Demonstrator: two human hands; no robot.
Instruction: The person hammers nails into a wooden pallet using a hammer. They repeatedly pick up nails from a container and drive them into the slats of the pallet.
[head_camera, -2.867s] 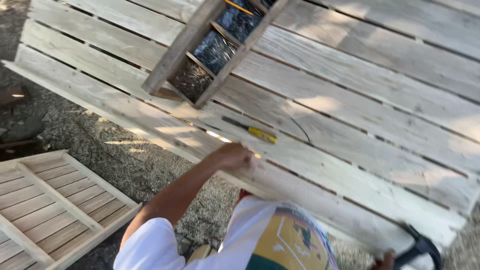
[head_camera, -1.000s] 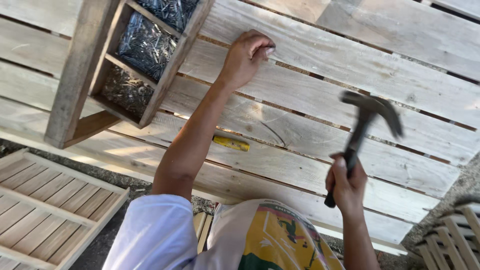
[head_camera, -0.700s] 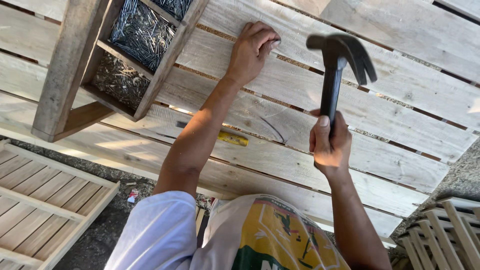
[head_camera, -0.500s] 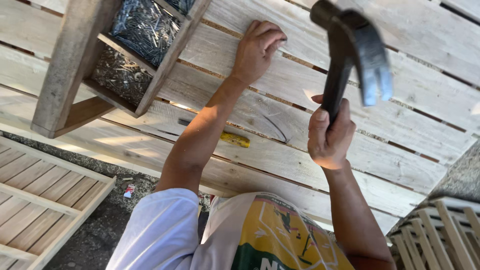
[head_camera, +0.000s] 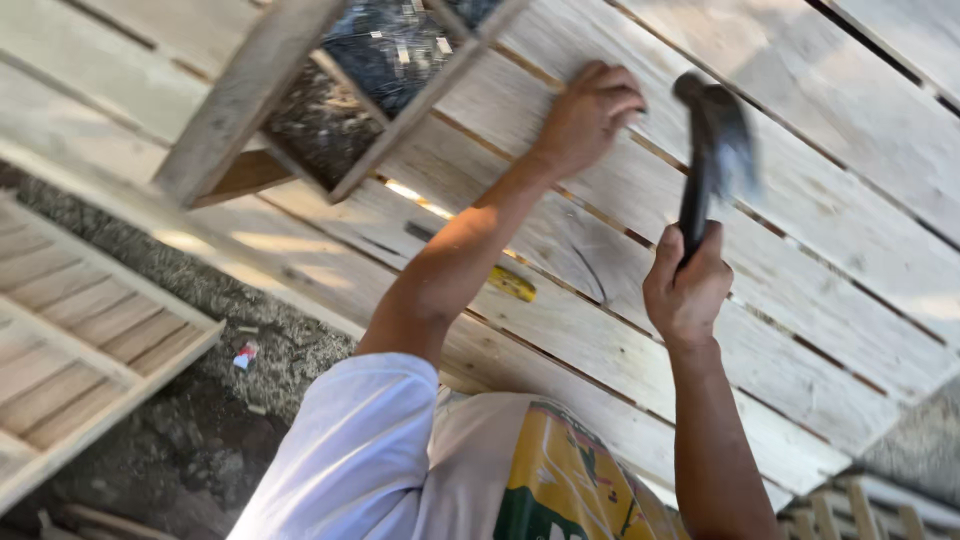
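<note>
Right hand (head_camera: 686, 290), in the middle of the frame, is gripping the dark handle of a hammer (head_camera: 712, 150), fingers clenched tight around it. Its head is standing raised and blurred just right of the left hand (head_camera: 588, 112), which is resting at the upper centre on a pale plank (head_camera: 800, 190) of the pallet (head_camera: 850, 330). That left hand is curling its fingertips together against the wood as if pinching something small; whether a nail is there I cannot tell, since the fingers are hiding the spot.

At the upper left a wooden tray (head_camera: 250, 100) with compartments is sitting on the planks, holding what looks like a dark mass of nails (head_camera: 385, 45). A yellow-handled tool (head_camera: 505, 282) is lying on the boards just behind the left forearm. A second slatted frame (head_camera: 80, 340) is lying on the gravel (head_camera: 290, 345) at the lower left, and more slats are showing at the lower right corner.

Judging from the planks, the boards are already laid side by side across the pallet, with narrow gaps between them. Fastening appears to be under way at the plank under the left hand. No nail heads are clear enough to count, so how many boards are already fixed and how many are left cannot be told.
</note>
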